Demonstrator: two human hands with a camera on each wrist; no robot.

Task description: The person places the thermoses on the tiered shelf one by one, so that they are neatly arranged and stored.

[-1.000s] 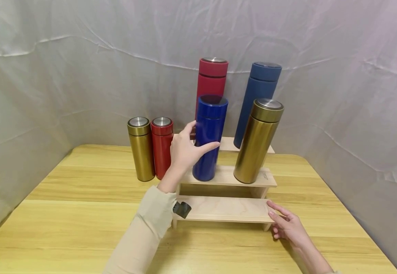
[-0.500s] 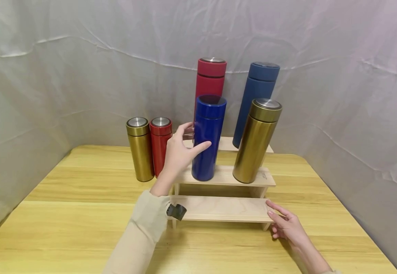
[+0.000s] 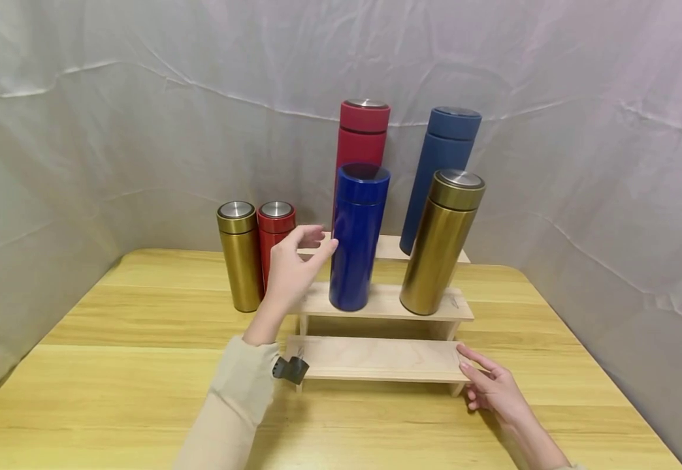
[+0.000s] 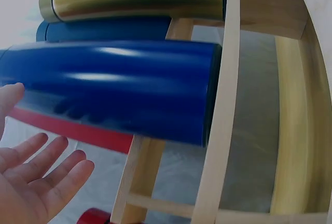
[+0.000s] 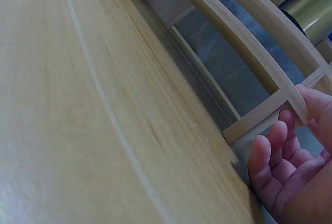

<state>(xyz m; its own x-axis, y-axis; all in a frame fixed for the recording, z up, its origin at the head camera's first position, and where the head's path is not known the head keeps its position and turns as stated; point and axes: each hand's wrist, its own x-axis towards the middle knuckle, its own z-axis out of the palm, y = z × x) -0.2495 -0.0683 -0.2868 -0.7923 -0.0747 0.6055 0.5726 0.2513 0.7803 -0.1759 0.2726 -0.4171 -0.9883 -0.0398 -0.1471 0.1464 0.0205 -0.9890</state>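
A glossy blue thermos bottle (image 3: 357, 254) stands upright on the middle tier of a pale wooden step rack (image 3: 382, 359). Just left of it is my left hand (image 3: 289, 269), fingers spread and holding nothing. In the left wrist view the fingers (image 4: 65, 180) show apart from the bottle, while the thumb tip overlaps its side. My right hand (image 3: 496, 390) grips the right end of the lowest tier. The right wrist view shows the thumb on top of that board (image 5: 259, 73) and curled fingers at its underside. A gold thermos bottle (image 3: 442, 254) shares the middle tier, further right.
On the top tier stand a tall crimson bottle (image 3: 362, 143) and a tall matte blue one (image 3: 443, 170). Left of the rack, a gold bottle (image 3: 241, 267) and a red bottle (image 3: 272, 245) stand side by side on the wooden table (image 3: 141, 365). Grey cloth (image 3: 141, 130) hangs behind.
My left hand has let go of the glossy blue bottle and drawn back to the left and slightly down. That bottle stays in place, and the right hand keeps its grip on the rack.
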